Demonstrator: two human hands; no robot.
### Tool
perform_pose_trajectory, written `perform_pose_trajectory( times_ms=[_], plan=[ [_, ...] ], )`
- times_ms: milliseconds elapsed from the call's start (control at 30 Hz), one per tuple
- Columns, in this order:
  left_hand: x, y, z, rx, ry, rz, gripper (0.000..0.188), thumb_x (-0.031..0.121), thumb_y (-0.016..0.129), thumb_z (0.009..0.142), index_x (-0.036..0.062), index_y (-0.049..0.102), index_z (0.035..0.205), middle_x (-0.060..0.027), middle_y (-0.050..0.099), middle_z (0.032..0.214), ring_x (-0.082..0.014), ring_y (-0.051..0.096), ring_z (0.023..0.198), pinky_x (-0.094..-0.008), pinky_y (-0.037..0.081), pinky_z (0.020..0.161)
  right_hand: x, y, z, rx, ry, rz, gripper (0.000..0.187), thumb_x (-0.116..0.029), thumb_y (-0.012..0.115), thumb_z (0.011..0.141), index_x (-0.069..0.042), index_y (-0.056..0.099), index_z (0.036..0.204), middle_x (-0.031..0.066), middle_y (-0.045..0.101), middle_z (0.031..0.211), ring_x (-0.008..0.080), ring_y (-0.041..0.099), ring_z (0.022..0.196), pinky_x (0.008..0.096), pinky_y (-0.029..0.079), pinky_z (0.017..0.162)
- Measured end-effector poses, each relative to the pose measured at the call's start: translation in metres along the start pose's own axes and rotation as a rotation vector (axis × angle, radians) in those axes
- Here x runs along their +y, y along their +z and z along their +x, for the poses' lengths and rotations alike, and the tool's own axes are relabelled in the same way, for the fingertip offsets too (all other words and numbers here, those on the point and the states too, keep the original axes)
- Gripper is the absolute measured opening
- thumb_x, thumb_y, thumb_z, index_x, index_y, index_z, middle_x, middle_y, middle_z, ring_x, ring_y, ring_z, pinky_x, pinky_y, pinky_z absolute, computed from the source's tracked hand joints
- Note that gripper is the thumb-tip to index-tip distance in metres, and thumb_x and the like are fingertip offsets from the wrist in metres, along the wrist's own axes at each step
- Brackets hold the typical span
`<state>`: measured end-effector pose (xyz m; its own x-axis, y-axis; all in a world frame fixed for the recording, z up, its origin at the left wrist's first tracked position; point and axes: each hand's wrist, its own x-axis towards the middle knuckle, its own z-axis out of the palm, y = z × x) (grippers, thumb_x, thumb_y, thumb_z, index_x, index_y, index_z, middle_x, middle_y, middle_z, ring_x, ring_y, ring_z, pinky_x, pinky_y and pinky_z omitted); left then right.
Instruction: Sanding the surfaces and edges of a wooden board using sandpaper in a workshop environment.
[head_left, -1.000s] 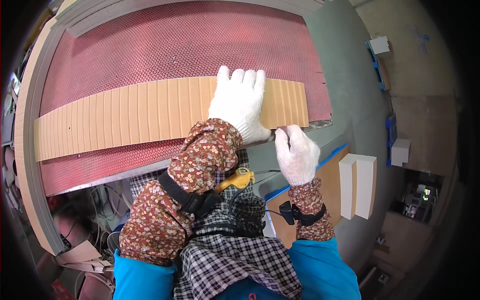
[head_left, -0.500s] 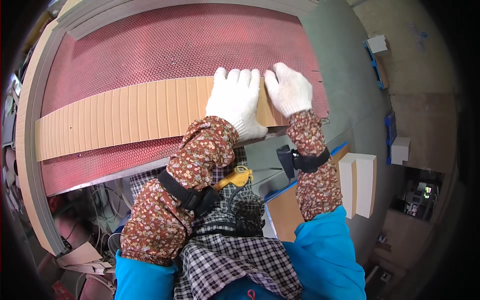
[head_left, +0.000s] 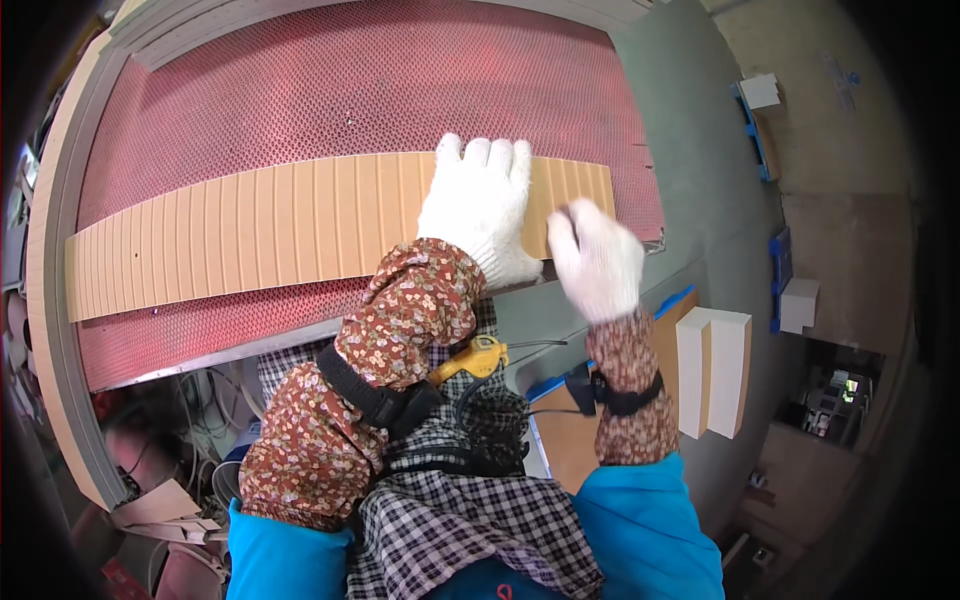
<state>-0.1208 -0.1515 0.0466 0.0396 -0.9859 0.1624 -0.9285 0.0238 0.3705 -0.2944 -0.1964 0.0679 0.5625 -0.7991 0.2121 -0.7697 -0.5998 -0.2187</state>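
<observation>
A long tan board (head_left: 300,222) with ribs across its width lies on a red perforated mat (head_left: 350,90). My left hand (head_left: 476,205), in a white knit glove, presses flat on the board toward its right part, its fingers stretched toward the far edge and its thumb out to the right. Over the board's right end, at the near edge, is my gloved right hand (head_left: 600,255), slightly blurred. Its fingers are curled with the thumb against them; a small dark spot shows at the fingertips, and I cannot make out what it is.
A raised frame (head_left: 60,270) borders the mat on the left. A yellow tool (head_left: 480,355) with a cable hangs at my waist. White blocks (head_left: 712,370) stand on the right beside a blue-edged brown board (head_left: 570,435). Loose hoses and scraps lie lower left.
My right hand has moved back toward me from the board's far edge, its fingers curling further in, and the board's right end is now uncovered. My left hand stays flat on the board.
</observation>
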Motion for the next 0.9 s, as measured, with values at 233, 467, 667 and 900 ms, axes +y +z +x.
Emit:
perform_pose_trajectory(
  times_ms=[233, 467, 667, 900],
  plan=[
    [0.002, -0.008, 0.002, -0.086, -0.001, -0.018, 0.116, 0.056, 0.082, 0.068, -0.0102, 0.042, 0.154, -0.0216, 0.058, 0.137, -0.0347, 0.053, 0.137, -0.0509, 0.031, 0.124, 0.009, 0.019, 0.079, -0.083, 0.025, -0.136, 0.034, -0.037, 0.056, 0.104, -0.005, 0.067, 0.097, 0.0203, 0.075, 0.087, 0.0415, 0.075, 0.086, 0.0553, 0.058, 0.078],
    [0.000, -0.001, 0.000, -0.062, -0.013, 0.011, 0.117, 0.058, 0.081, 0.068, -0.0107, 0.041, 0.153, -0.0226, 0.058, 0.138, -0.0353, 0.053, 0.137, -0.0515, 0.031, 0.124, -0.002, 0.002, -0.018, 0.004, 0.035, -0.013, 0.022, -0.028, 0.064, 0.102, -0.007, 0.070, 0.099, 0.0157, 0.076, 0.088, 0.0356, 0.075, 0.078, 0.0470, 0.059, 0.070],
    [-0.002, -0.003, -0.001, -0.059, -0.007, 0.049, 0.114, 0.057, 0.080, 0.069, -0.0104, 0.042, 0.152, -0.0218, 0.058, 0.136, -0.0349, 0.054, 0.135, -0.0515, 0.032, 0.122, -0.008, -0.001, -0.072, -0.008, 0.080, 0.032, 0.013, -0.020, 0.072, 0.097, -0.008, 0.069, 0.095, 0.0154, 0.076, 0.088, 0.0359, 0.074, 0.076, 0.0460, 0.057, 0.066],
    [-0.017, -0.024, -0.016, -0.108, -0.061, 0.080, 0.117, 0.057, 0.081, 0.064, -0.0085, 0.042, 0.153, -0.0209, 0.058, 0.135, -0.0353, 0.053, 0.135, -0.0522, 0.031, 0.122, -0.021, 0.002, -0.053, 0.121, 0.070, 0.139, 0.019, -0.017, 0.075, 0.097, -0.005, 0.062, 0.088, 0.0172, 0.070, 0.079, 0.0394, 0.069, 0.070, 0.0472, 0.054, 0.062]
  ],
)
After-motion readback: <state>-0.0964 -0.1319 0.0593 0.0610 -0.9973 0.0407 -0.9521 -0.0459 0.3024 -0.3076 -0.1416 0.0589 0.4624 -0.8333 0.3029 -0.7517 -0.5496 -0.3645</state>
